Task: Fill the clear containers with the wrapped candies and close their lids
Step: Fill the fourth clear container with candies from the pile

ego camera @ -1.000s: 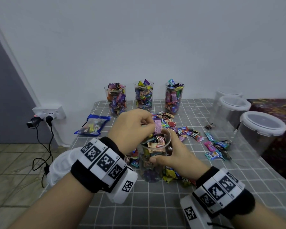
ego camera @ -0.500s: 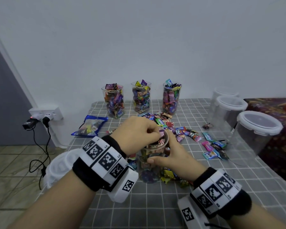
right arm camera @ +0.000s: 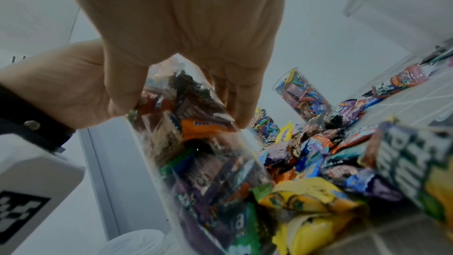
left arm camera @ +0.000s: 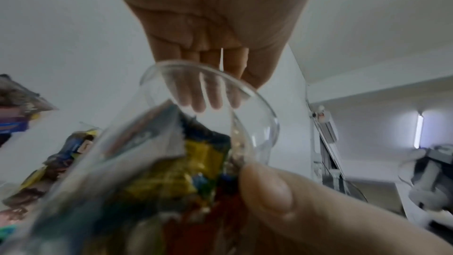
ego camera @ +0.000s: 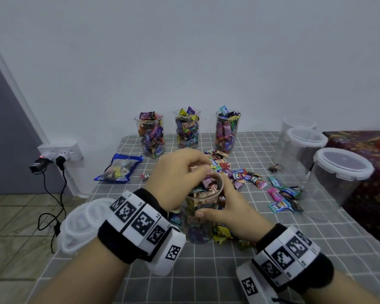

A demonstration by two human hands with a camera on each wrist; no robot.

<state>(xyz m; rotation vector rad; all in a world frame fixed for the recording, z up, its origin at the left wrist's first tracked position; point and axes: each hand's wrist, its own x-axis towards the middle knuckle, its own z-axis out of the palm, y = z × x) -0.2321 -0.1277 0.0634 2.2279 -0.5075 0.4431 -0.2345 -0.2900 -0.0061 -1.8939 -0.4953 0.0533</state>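
My left hand (ego camera: 180, 172) sits bunched over the jar (ego camera: 201, 207), fingertips together on the candies (ego camera: 208, 186) at its mouth (whether they pinch one I cannot tell). The jar stands on the table (ego camera: 206, 281). My right hand (ego camera: 230, 213) wraps its side, thumb pressed to the wall.

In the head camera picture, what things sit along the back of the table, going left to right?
Blue candy bag → left candy jar → middle candy jar → right candy jar → lidded tubs.
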